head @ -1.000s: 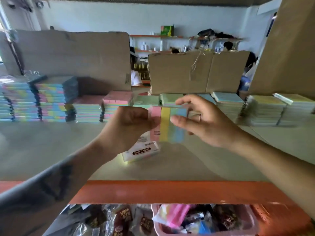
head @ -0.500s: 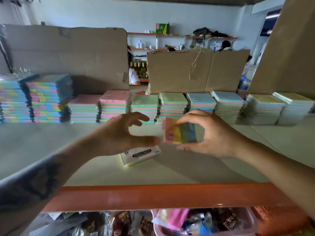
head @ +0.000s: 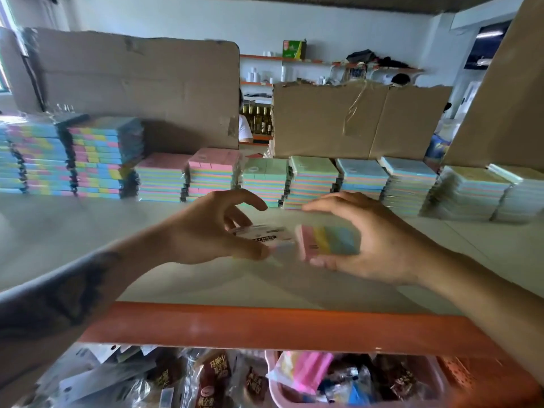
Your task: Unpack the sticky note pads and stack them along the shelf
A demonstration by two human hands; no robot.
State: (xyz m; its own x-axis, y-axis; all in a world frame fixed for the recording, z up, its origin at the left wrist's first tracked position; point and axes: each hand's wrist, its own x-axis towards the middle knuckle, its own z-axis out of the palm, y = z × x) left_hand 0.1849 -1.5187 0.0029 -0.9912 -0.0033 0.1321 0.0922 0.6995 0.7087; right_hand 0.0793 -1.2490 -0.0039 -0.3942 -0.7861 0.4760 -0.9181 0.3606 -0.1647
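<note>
Your right hand (head: 379, 245) grips a striped sticky note pad (head: 329, 241) between thumb and fingers. Your left hand (head: 212, 231), just beside it, pinches a blurred labelled pack (head: 262, 235) above the shelf (head: 88, 245)

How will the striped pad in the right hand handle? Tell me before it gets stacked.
The striped pad looks like a flat, blocky sheaf of paper, so it is probably stiff and unlikely to roll. The right hand holds it by fingers and thumb alone, which suggests it is light. It appears to have a glossy wrap, so it may slide in the grip or on the shelf.
</note>
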